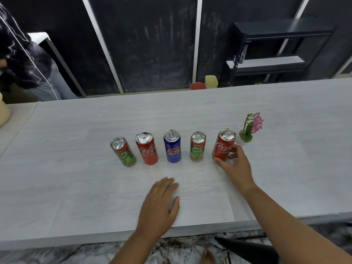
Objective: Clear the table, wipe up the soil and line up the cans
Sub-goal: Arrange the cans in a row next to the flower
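Several cans stand upright in a row across the white table (76, 187): a Milo can (123, 151), a dented Coca-Cola can (147, 148), a blue Pepsi can (172, 146), a second Milo can (197, 146) and, at the right end, another Coca-Cola can (224, 144). My right hand (235, 164) grips the base of that right-end can, thumb and fingers around it. My left hand (161, 206) lies flat, palm down, on the table in front of the row, holding nothing. No soil shows on the tabletop.
A small white pot with a pink flower (249, 129) stands just behind and right of the right-end can. A person (21, 60) stands at the far left. Beyond the far edge are a red pot (197, 85), a yellow pot (211, 82) and a black shelf (274, 52).
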The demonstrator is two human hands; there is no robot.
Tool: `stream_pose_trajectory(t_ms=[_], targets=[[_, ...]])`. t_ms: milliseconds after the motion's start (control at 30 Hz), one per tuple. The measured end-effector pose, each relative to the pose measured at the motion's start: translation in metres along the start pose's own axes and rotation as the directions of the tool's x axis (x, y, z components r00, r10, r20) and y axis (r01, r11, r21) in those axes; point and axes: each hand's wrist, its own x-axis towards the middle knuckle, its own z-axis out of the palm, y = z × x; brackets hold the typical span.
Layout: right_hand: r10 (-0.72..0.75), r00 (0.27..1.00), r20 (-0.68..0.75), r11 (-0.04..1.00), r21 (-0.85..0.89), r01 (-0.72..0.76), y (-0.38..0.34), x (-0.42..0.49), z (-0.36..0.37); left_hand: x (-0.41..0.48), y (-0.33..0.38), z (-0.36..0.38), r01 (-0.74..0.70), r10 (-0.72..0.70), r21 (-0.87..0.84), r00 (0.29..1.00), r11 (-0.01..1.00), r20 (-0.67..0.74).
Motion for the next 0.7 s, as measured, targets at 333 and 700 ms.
stream_pose_trajectory(t_ms=[333, 700], targets=[[-0.009, 1.0, -0.015, 0.989, -0.148, 0.006, 0.018, 0.004, 0.005, 0.0, -0.002, 0.003, -0.008, 0.008, 0.005, 1.0, 1.0, -0.021], [-0.016, 0.999, -0.039, 0.984, -0.18, 0.009, 0.016, 0.003, 0.006, 0.0, -0.001, 0.002, -0.001, 0.001, -0.002, 1.0, 1.0, -0.016]])
